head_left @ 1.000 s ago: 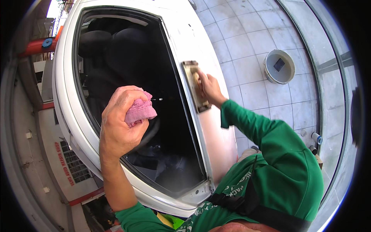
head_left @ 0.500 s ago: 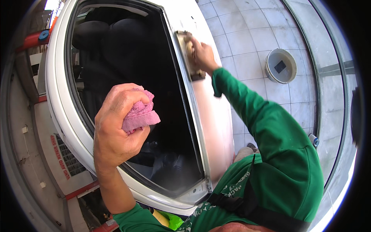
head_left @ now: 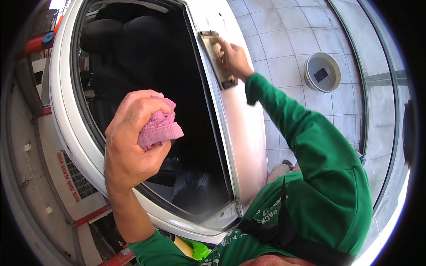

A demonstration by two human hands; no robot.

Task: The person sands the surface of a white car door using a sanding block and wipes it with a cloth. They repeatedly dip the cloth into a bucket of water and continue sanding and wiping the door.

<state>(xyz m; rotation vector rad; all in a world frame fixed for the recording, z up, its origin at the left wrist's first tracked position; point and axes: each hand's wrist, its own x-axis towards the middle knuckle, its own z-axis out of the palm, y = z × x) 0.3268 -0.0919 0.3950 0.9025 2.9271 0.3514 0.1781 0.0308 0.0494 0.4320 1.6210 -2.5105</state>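
My left hand (head_left: 128, 142) is closed round a bunched pink cloth (head_left: 160, 128), raised in front of the dark window opening (head_left: 146, 66) of a white car. Farther off and to the right, my right hand (head_left: 235, 60) grips the handle of a long sanding block (head_left: 216, 64) with clamps at both ends. The block lies along the top edge of the car door (head_left: 244, 146), beside the window frame. Its underside is hidden. Pinkish-white patches show on the door's surface below it.
A round bucket of water (head_left: 332, 84) with a dark rectangular piece in it stands on the tiled floor (head_left: 284, 62) to the right. Dark seats (head_left: 106, 37) show inside the car. A glass wall edge curves along the far right.
My right hand and the sanding block have shifted slightly away from me and to the left along the door. My left hand still holds the cloth, a little higher and more to the left in view.
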